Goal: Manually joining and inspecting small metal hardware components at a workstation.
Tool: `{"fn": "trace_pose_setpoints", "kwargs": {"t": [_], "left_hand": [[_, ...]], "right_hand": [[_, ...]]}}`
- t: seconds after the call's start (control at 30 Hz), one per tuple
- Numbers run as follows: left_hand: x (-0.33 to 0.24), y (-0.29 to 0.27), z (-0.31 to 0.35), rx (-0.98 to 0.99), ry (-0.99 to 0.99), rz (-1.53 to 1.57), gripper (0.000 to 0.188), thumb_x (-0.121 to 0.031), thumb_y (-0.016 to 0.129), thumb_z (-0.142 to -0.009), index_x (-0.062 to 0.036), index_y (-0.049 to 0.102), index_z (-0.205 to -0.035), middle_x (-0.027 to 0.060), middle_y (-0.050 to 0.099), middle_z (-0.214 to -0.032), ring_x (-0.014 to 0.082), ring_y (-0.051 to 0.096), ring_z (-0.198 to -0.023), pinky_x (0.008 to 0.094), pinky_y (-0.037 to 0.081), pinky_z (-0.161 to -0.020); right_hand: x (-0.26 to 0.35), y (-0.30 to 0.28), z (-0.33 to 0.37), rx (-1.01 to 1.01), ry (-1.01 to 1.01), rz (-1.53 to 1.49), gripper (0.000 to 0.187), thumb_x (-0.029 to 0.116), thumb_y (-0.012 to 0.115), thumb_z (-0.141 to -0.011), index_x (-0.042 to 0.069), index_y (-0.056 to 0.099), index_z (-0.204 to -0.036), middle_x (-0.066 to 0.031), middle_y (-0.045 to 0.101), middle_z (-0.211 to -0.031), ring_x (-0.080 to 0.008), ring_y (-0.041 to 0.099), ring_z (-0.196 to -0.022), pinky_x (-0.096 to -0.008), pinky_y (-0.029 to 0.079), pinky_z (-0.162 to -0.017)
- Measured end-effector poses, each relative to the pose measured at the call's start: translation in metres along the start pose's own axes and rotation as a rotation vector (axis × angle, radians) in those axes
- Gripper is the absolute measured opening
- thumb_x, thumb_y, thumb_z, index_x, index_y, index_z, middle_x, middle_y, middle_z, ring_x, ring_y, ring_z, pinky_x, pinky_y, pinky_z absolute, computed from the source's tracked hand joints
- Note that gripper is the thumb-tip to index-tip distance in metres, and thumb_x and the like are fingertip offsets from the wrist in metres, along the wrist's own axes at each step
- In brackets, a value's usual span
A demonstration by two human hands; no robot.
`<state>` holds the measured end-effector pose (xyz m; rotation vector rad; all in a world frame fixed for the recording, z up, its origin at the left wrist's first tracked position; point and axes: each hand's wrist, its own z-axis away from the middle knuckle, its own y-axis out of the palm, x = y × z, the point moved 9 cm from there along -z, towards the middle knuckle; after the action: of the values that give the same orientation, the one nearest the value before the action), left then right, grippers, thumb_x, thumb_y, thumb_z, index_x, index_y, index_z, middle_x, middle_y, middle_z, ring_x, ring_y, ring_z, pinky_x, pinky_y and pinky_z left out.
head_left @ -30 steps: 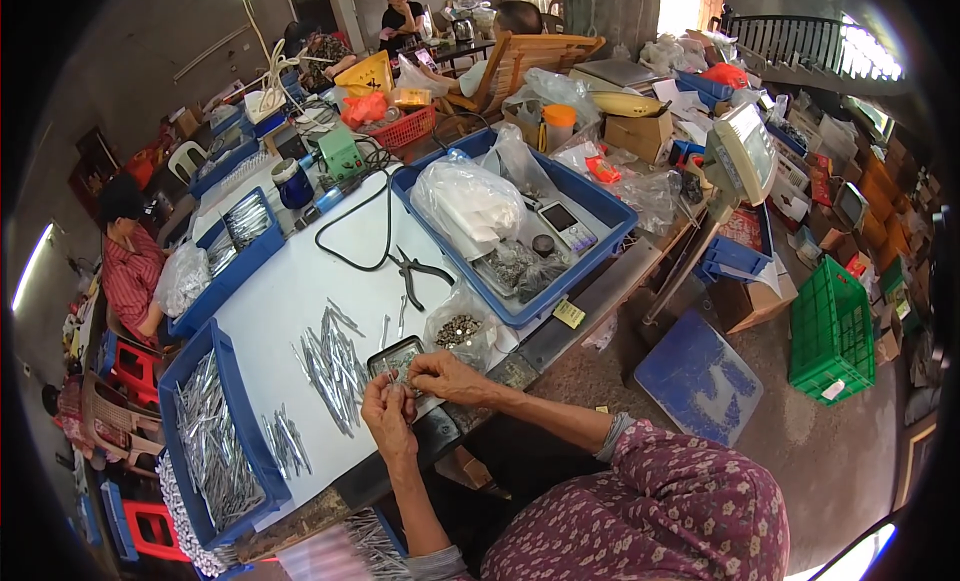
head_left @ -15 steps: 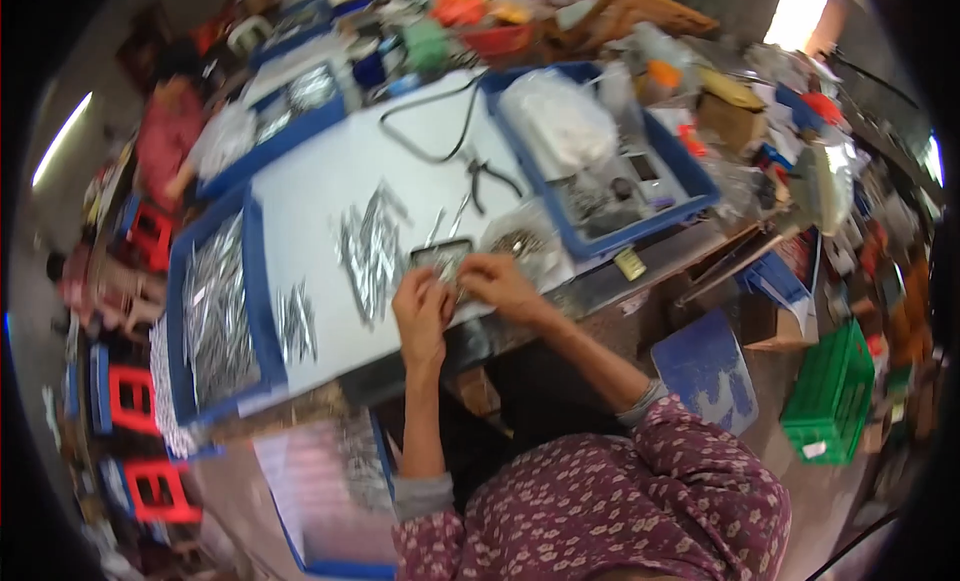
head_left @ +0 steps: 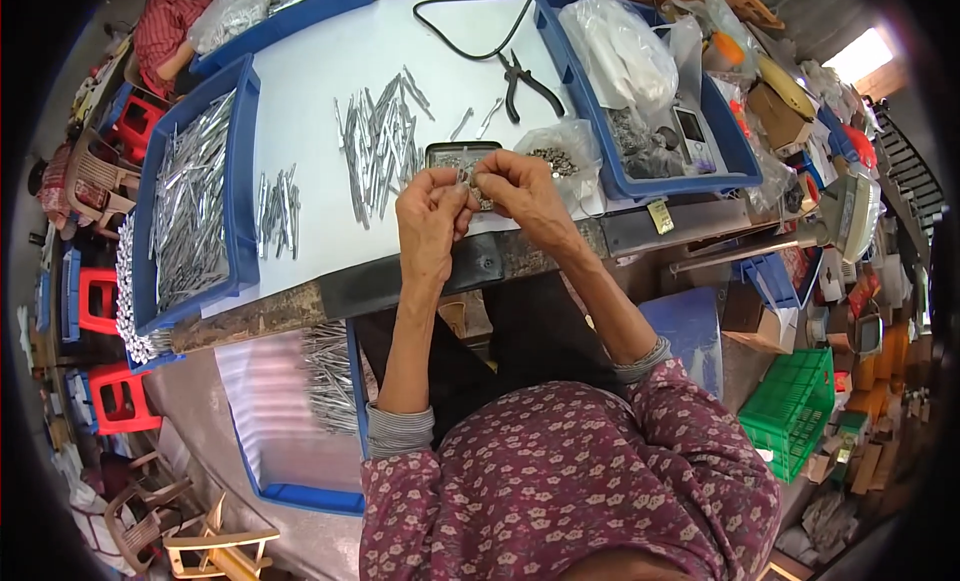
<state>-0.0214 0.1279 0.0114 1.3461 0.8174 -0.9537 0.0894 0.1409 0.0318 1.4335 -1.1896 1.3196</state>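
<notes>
My left hand (head_left: pixel 430 214) and my right hand (head_left: pixel 523 196) meet over the near edge of the white work surface (head_left: pixel 305 111). Both are closed in a pinch, fingertips almost touching. What they grip is too small to make out. Just beyond them lies a small dark-rimmed tin (head_left: pixel 464 149) holding tiny parts, partly covered by my fingers. Beside my right hand sits a clear plastic bag (head_left: pixel 577 151) of small metal pieces. Black-handled pliers (head_left: pixel 530 85) lie farther off, near two loose slim metal pieces (head_left: pixel 488 118). Left of my hands is a pile of slim metal pieces (head_left: pixel 381 146).
A blue tray (head_left: pixel 246 171) full of slim metal pieces stands at the left, with a smaller pile (head_left: pixel 279 213) beside it. Another blue tray (head_left: pixel 735 180) at the right holds plastic bags. A black cable (head_left: pixel 440 33) crosses the back. A person (head_left: pixel 170 36) sits far left.
The view has shifted, so the bench appears higher. My hands stay together over the tin, still pinching, with the fingertips now closer to each other.
</notes>
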Motion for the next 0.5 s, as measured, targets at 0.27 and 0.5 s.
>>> {"fn": "trace_pose_setpoints", "kwargs": {"t": [0.27,0.5], "left_hand": [[-0.002,-0.011,-0.003,-0.045,0.024,0.053,0.014,-0.006,0.051,-0.081,0.0041,0.048,-0.091,0.0099,0.059,-0.068,0.0099,0.048,-0.051,0.0206,0.039,-0.045],[-0.008,-0.027,-0.012,-0.209,0.05,0.217,0.012,-0.006,0.049,-0.083,0.0022,0.045,-0.09,0.0175,0.063,-0.081,0.0167,0.058,-0.065,0.0242,0.047,-0.06]], "right_hand": [[0.002,0.0,0.003,-0.011,-0.004,0.018,0.012,0.012,0.053,-0.081,0.001,0.055,-0.08,0.0043,0.047,-0.063,-0.002,0.036,-0.052,-0.0177,0.029,-0.046],[-0.01,0.0,0.01,-0.139,0.005,-0.179,0.013,0.013,0.051,-0.083,0.001,0.055,-0.085,-0.0005,0.053,-0.069,-0.0054,0.043,-0.056,-0.0188,0.034,-0.049]]}}
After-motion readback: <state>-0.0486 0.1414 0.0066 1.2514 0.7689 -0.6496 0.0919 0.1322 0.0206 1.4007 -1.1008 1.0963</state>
